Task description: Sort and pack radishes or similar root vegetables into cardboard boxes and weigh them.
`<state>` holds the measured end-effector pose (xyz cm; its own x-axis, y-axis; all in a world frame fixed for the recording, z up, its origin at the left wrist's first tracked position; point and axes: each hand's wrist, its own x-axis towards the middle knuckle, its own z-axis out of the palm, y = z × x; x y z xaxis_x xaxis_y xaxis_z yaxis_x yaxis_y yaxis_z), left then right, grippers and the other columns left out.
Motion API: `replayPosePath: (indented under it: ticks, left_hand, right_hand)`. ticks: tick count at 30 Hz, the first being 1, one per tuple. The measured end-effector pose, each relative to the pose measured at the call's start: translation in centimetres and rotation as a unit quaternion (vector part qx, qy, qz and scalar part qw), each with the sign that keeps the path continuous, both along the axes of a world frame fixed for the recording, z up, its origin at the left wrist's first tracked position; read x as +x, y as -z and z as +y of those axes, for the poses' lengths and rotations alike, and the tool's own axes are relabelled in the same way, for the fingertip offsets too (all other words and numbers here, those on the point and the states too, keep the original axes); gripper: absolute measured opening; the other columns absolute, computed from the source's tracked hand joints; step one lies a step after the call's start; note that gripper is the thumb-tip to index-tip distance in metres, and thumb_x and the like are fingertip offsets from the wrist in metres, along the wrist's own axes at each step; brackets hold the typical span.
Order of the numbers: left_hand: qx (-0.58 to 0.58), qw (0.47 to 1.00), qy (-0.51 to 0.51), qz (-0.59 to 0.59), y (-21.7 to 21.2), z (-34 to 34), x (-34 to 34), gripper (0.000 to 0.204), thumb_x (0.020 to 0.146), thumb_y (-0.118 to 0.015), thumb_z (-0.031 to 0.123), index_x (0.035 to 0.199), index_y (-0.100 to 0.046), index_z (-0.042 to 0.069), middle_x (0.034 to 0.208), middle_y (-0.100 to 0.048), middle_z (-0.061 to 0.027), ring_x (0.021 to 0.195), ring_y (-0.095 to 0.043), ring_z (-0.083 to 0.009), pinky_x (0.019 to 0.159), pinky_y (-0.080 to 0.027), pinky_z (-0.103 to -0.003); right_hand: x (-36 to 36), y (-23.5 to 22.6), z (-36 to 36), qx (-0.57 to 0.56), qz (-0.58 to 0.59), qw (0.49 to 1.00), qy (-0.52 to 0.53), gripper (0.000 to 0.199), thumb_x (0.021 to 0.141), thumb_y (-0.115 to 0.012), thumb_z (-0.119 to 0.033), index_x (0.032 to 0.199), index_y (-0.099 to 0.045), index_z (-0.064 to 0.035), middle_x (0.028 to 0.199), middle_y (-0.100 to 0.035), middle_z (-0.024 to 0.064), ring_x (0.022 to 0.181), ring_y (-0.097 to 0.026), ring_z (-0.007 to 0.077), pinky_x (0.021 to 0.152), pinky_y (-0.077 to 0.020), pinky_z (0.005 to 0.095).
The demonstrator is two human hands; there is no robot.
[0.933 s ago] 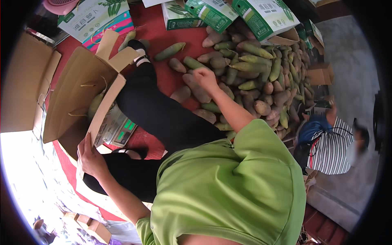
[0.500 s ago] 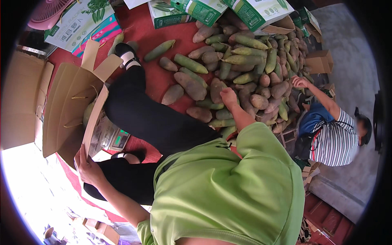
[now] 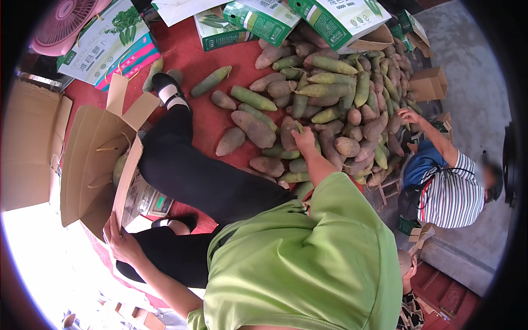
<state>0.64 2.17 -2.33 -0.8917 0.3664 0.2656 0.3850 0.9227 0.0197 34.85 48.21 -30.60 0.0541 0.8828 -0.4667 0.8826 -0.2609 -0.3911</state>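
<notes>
At the left, my left hand (image 3: 122, 242) grips the near edge of an open cardboard box (image 3: 91, 165), with a pale green radish (image 3: 119, 168) partly visible inside. My right hand (image 3: 304, 138) reaches into a heap of green radishes (image 3: 333, 91) and brown, soil-coloured roots (image 3: 253, 129). Its fingers are drawn together beside a brown root (image 3: 288, 133). What they hold, if anything, is hidden. A scale (image 3: 160, 203) with a lit green display sits behind the box's near side.
Printed green-and-white cartons (image 3: 346, 22) lie beyond the heap. A pink fan (image 3: 66, 27) stands at the far left. Another person (image 3: 448, 195) in a striped shirt reaches toward the heap from the right. My stretched leg (image 3: 192, 148) lies between box and heap.
My right hand has shifted slightly left and down, and its fingers point more forward. My left hand stays at the box edge. At the lower right, another person's hand has come into sight.
</notes>
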Motion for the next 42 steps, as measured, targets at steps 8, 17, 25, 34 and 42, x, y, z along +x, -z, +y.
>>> replayPosePath:
  ticks: [8, 17, 25, 34, 42]
  left_hand:
    - [0.01, 1.0, -0.004, -0.001, -0.1, 0.0, 0.1, 0.047, 0.08, -0.055, -0.002, 0.118, -0.065, 0.022, 0.111, -0.064, 0.0044, 0.095, -0.065, -0.02, 0.069, -0.053, -0.034]
    - [0.025, 1.0, 0.005, -0.002, -0.4, 0.6, 0.3, 0.046, 0.079, -0.053, -0.004, 0.117, -0.067, 0.018, 0.111, -0.064, 0.0012, 0.098, -0.064, -0.0215, 0.077, -0.053, -0.033]
    - [0.016, 1.0, 0.0, 0.002, -0.3, 0.2, 0.2, 0.048, 0.078, -0.052, -0.005, 0.117, -0.066, 0.019, 0.109, -0.064, 0.0011, 0.096, -0.065, -0.0221, 0.074, -0.053, -0.034]
    - [0.021, 1.0, -0.009, 0.001, -0.6, 0.3, 0.4, 0.046, 0.076, -0.055, -0.003, 0.115, -0.067, 0.02, 0.107, -0.065, 0.0008, 0.095, -0.064, -0.023, 0.075, -0.053, -0.035]
    - [0.041, 0.999, -0.011, -0.015, -1.5, 1.2, 0.7, 0.039, 0.075, -0.061, -0.001, 0.109, -0.07, 0.018, 0.104, -0.064, 0.0004, 0.101, -0.061, -0.023, 0.086, -0.049, -0.036]
  right_hand:
    - [-0.2, -11.0, 12.4, 0.245, -0.019, 0.962, 0.121, 0.078, 0.076, -0.076, -0.032, 0.138, -0.035, -0.0092, 0.14, -0.035, 0.0212, 0.124, -0.043, 0.0426, 0.101, -0.0404, 0.0469]
    - [4.0, -7.8, 20.4, 0.201, 0.0, 0.98, 0.0, 0.088, 0.071, -0.079, -0.036, 0.142, -0.035, -0.007, 0.149, -0.027, 0.0209, 0.132, -0.038, 0.0362, 0.107, -0.0373, 0.0433]
    - [2.7, -9.8, 14.9, 0.058, 0.18, 0.957, 0.218, 0.068, 0.072, -0.082, -0.022, 0.132, -0.052, -0.0078, 0.112, -0.06, 0.0109, 0.092, -0.059, 0.0202, 0.065, -0.0521, 0.0321]
    - [0.5, -10.1, 12.9, 0.131, 0.08, 0.988, 0.014, 0.057, 0.072, -0.079, -0.038, 0.113, -0.065, -0.0025, 0.094, -0.067, 0.0119, 0.082, -0.064, 0.0213, 0.067, -0.0521, 0.0349]
    - [-9.1, -22.7, 8.9, 0.352, 0.074, 0.889, -0.282, 0.037, 0.078, -0.073, -0.03, 0.107, -0.066, -0.0091, 0.1, -0.067, 0.0157, 0.091, -0.063, 0.0336, 0.08, -0.0487, 0.0419]
